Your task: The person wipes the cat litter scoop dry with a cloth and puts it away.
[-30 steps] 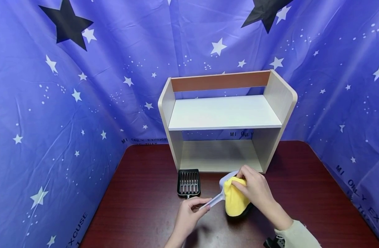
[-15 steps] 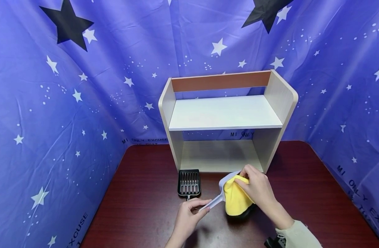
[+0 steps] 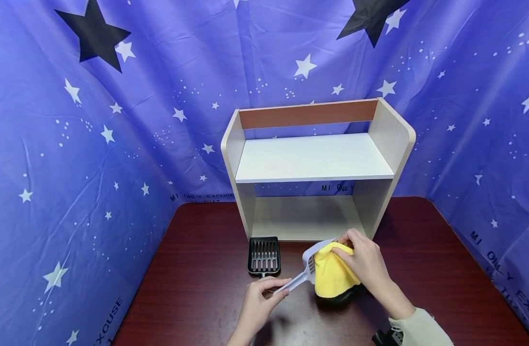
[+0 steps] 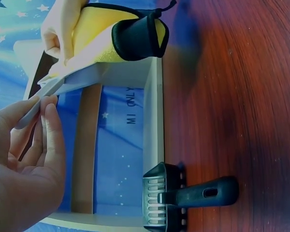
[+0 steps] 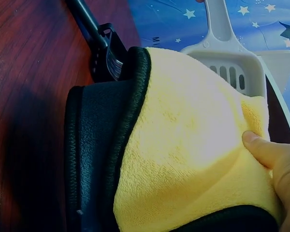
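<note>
In the head view my left hand (image 3: 259,299) pinches the handle of a pale slotted litter scoop (image 3: 297,281), held above the table. My right hand (image 3: 365,262) grips a yellow cloth (image 3: 333,276) with a dark underside and presses it against the scoop's head. Much of that head is covered by the cloth; a few slots (image 5: 232,76) show past the cloth's edge in the right wrist view. From the left wrist, thumb and fingers are seen closed on the scoop's handle (image 4: 48,90), while the cloth's dark edge (image 4: 137,38) hangs down.
A black slotted scoop (image 3: 264,255) lies on the dark red table (image 3: 195,288), left of the hands. Behind stands a two-level wooden shelf (image 3: 313,156). A blue star-patterned curtain (image 3: 173,72) surrounds the table. A black strap-like item (image 3: 387,337) sits by the right sleeve.
The right hand has shifted slightly right with the cloth, and more of the dark underside hangs below. The pale scoop has moved a little left, uncovering some slots.
</note>
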Available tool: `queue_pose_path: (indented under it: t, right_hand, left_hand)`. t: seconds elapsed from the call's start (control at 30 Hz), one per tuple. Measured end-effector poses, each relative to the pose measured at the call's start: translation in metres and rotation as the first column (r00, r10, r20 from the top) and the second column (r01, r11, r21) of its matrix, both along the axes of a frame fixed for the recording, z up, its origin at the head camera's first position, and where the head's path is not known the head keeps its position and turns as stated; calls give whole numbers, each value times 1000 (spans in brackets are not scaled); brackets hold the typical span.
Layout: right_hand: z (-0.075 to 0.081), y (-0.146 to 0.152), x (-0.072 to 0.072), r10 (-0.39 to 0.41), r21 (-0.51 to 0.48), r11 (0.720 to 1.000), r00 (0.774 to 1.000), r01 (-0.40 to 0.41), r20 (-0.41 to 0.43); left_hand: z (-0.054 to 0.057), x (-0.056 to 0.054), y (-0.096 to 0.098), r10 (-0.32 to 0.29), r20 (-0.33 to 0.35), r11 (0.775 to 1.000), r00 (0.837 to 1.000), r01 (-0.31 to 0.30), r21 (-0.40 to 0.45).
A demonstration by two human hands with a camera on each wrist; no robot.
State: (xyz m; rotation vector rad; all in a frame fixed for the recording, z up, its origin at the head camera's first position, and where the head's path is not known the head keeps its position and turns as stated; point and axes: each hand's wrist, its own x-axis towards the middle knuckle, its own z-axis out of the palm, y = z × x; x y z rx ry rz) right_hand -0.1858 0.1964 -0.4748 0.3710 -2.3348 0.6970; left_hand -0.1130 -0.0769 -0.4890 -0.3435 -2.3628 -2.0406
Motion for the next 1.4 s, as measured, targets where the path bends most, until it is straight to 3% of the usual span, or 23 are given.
queue_pose_path:
  t: [0.47,0.77,1.1,1.4]
  right_hand:
    - [1,8,-2,13,-3,1000,999,-14,-44]
    - [1,14,-4,15,-35,999,999,-17,-47]
    - [-5,7,-3,171,-25,985,982,-173,-86]
    - [-7,-12,1,247,-17,968,966,-249,-75]
  left_hand:
    - [-3,-2,-7,18,2,1000,1000,-18,18]
    - [-6,-3,-16,-12,-18,999,1000,13,40]
    - [-8,-7,-17,-8,-1,998,1000,8,64]
    - [-1,-9,-10,19,12,999,1000,-20,37]
